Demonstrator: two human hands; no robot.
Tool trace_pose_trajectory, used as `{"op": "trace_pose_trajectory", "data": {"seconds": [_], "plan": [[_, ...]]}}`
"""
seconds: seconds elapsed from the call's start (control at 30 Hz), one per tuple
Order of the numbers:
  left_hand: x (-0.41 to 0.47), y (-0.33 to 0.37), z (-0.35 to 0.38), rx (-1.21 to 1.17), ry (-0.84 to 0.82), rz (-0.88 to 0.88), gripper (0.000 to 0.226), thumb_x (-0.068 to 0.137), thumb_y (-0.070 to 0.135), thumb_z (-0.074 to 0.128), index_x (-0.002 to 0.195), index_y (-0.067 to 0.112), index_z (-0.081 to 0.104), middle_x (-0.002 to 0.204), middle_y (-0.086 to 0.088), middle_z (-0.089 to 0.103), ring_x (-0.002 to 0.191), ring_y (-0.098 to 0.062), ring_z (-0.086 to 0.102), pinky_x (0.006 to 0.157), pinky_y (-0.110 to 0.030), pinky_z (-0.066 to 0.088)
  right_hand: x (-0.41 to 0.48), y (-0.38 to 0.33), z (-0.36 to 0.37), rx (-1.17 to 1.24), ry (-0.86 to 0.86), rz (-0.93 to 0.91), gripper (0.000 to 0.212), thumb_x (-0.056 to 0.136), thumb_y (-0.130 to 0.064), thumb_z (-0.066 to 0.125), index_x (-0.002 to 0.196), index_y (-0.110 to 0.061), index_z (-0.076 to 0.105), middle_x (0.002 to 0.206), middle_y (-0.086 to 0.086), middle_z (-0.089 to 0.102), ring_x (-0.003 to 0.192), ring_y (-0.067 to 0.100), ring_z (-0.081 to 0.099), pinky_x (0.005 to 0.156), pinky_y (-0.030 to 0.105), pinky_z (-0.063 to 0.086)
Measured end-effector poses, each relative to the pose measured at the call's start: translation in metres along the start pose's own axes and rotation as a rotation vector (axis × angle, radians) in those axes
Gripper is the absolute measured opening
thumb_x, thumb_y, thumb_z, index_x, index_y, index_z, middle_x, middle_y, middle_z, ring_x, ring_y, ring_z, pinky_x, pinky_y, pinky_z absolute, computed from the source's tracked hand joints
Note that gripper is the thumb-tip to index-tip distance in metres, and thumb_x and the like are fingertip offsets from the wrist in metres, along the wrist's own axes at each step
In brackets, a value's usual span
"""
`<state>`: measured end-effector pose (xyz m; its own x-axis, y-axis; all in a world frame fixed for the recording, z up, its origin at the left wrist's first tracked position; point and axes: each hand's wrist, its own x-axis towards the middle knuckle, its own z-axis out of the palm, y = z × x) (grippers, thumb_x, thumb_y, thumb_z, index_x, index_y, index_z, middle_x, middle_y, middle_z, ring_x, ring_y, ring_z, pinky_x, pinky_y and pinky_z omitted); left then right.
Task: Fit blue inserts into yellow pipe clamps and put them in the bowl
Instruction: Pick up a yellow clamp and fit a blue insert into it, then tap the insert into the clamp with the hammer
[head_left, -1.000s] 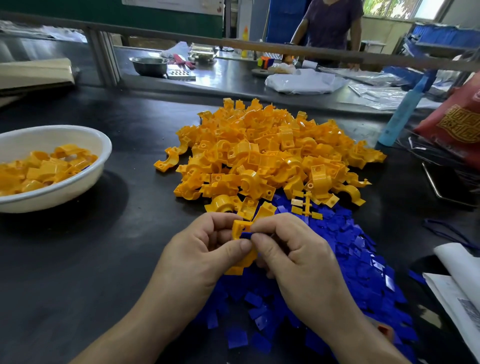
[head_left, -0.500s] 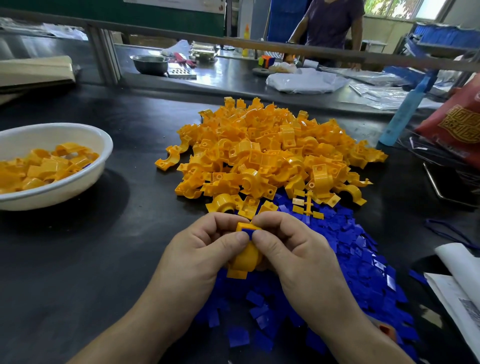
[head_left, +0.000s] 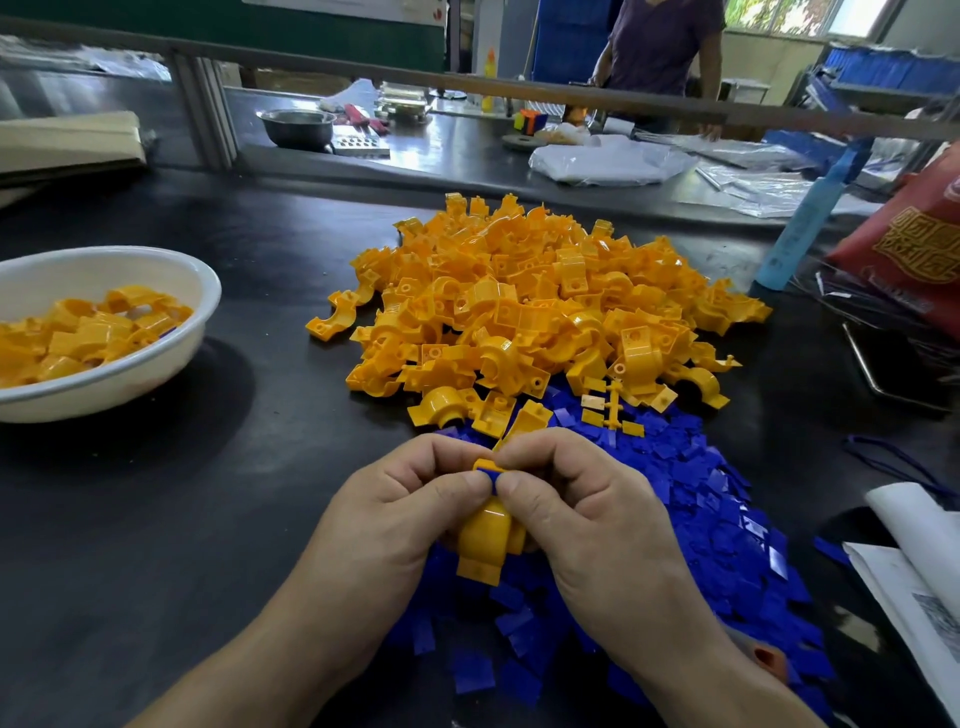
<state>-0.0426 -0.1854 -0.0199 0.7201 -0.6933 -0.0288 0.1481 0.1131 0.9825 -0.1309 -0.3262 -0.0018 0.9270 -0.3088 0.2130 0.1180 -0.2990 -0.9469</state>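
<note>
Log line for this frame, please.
phase: fitting insert | left hand + right hand: pinching yellow clamp, blue insert | bowl: part-filled

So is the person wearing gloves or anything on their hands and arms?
No. Both the left hand and the right hand are bare: no gloves, rings, watch or bracelet show. The forearms are bare too, with no sleeve reaching into view. Fingernails are short and unpainted.

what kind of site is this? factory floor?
Probably a small factory hand-assembly bench. Bulk heaps of loose yellow clamps and blue inserts on a dark worktable, a white bowl collecting finished pieces, and another person at the next bench.
</note>
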Motion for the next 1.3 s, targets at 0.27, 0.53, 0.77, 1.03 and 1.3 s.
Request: {"op": "trace_pose_trajectory", "data": {"seconds": [0.27, 0.53, 0.77, 1.03, 1.3], "plan": [[-0.001, -0.001, -0.002, -0.021, 0.009, 0.039, 0.024, 0.075, 0.034, 0.072, 0.096, 0.023, 0.075, 0.096, -0.011, 0.075, 0.084, -0.023, 0.073, 0.066, -0.026, 0.056, -0.002, -0.002, 0.0, -0.061, 0.003, -0.059, 0.012, 0.088, -0.032, 0.056, 0.095, -0.037, 0.065, 0.089, -0.01, 0.065, 0.082, 0.013, 0.063, 0.065, 0.028, 0.057], [0.01, 0.011, -0.026, 0.183, 0.38, -0.023, 0.009, 0.085, 0.03, 0.069, 0.087, 0.037, 0.074, 0.086, 0.001, 0.073, 0.07, -0.012, 0.071, 0.052, -0.024, 0.055, 0.003, 0.005, -0.017, -0.545, 0.131, -0.125, 0.035, 0.085, -0.051, 0.05, 0.117, -0.038, 0.055, 0.093, -0.02, 0.053, 0.09, 0.0, 0.054, 0.074, 0.015, 0.048], [0.018, 0.007, -0.05, 0.618, 0.549, -0.152, 0.016, 0.095, 0.03, 0.058, 0.085, 0.032, 0.071, 0.083, 0.004, 0.066, 0.073, -0.014, 0.062, 0.051, -0.027, 0.047, -0.002, -0.01, -0.042, -0.912, 0.059, -0.042, 0.033, 0.089, -0.051, 0.046, 0.117, -0.038, 0.056, 0.097, -0.021, 0.053, 0.09, -0.002, 0.049, 0.078, 0.02, 0.045], [0.009, 0.02, -0.068, 1.04, 0.478, -0.213, 0.02, 0.095, 0.038, 0.055, 0.102, 0.028, 0.071, 0.104, -0.002, 0.069, 0.089, -0.018, 0.061, 0.074, -0.031, 0.049, -0.042, 0.001, -0.049, -1.247, -0.129, 0.103, 0.028, 0.092, -0.054, 0.041, 0.116, -0.04, 0.043, 0.102, -0.014, 0.044, 0.095, 0.009, 0.042, 0.078, 0.024, 0.04], [-0.027, 0.002, -0.063, 1.462, 0.511, -0.207, 0.063, 0.073, 0.074, 0.059, 0.115, 0.028, 0.061, 0.108, 0.002, 0.056, 0.102, -0.019, 0.053, 0.085, -0.036, 0.046, -0.052, 0.002, -0.047, -1.282, -0.13, 0.021, 0.019, 0.095, -0.046, 0.034, 0.104, -0.036, 0.048, 0.091, -0.012, 0.047, 0.084, 0.007, 0.046, 0.076, 0.025, 0.042]]}}
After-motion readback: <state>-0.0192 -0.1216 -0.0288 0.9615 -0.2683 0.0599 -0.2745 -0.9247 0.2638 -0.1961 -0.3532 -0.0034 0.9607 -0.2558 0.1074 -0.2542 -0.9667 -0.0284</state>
